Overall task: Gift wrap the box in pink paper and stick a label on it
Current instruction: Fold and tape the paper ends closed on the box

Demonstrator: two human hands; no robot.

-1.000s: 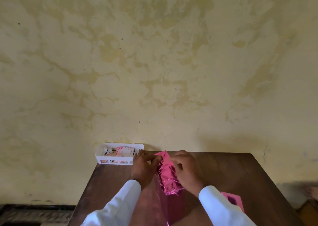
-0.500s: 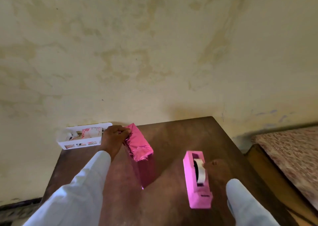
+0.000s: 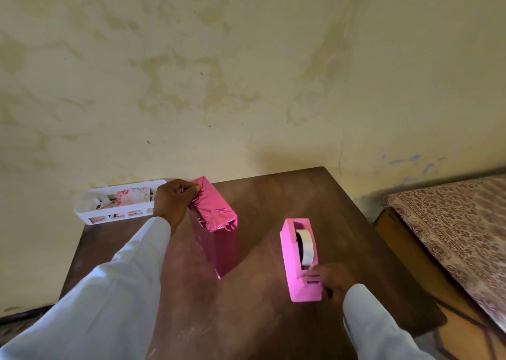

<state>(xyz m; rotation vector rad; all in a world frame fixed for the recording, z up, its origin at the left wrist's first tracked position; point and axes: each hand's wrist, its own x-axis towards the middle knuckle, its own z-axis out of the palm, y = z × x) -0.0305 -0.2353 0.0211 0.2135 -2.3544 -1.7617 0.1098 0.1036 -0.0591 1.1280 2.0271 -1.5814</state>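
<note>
The box stands upright on the brown table, wrapped in shiny pink paper with crumpled folds on its top end. My left hand holds the folded paper at the top far edge of the box, fingers curled on it. A pink tape dispenser with a white roll stands to the right of the box. At its near cutter end, my right hand pinches the end of the tape.
A white plastic basket with floral patterned cards sits at the table's far left corner against the stained wall. A bed with a patterned cover runs along the right, close to the table's edge.
My right hand left the box's top, went to the dispenser on the right, and now pinches the tape end. The view swung right. My left hand stayed on the folded paper.
</note>
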